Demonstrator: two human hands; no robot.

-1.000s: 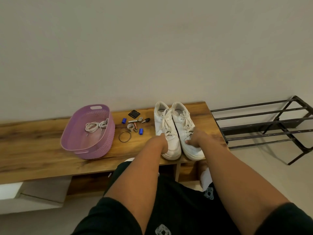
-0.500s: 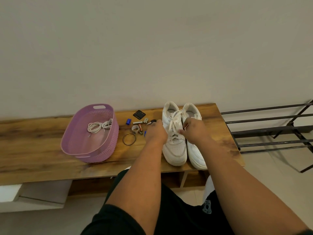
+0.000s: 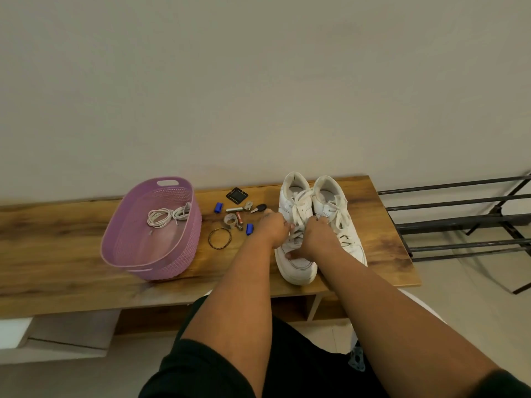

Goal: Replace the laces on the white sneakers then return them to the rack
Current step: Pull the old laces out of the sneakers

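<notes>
Reading no brand or writing anywhere, we see the two white sneakers [image 3: 313, 225] side by side on the bench [image 3: 71, 254], just right of the purple basket [image 3: 149, 234], long axes running from us to the wall, toes toward us and heels at the wall. Our left hand [image 3: 273, 228] and right hand [image 3: 317, 237] meet over the left sneaker, each grip curled tight, pinching its white lace [image 3: 298, 208]. Spare laces [image 3: 166, 216] lie coiled inside the basket. The rack [image 3: 459, 222] stands right of the sneakers.

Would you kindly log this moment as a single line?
step: unlacing | left hand: pinching lace | right hand: pinching lace | left sneaker: on bench | spare laces: in basket
</notes>
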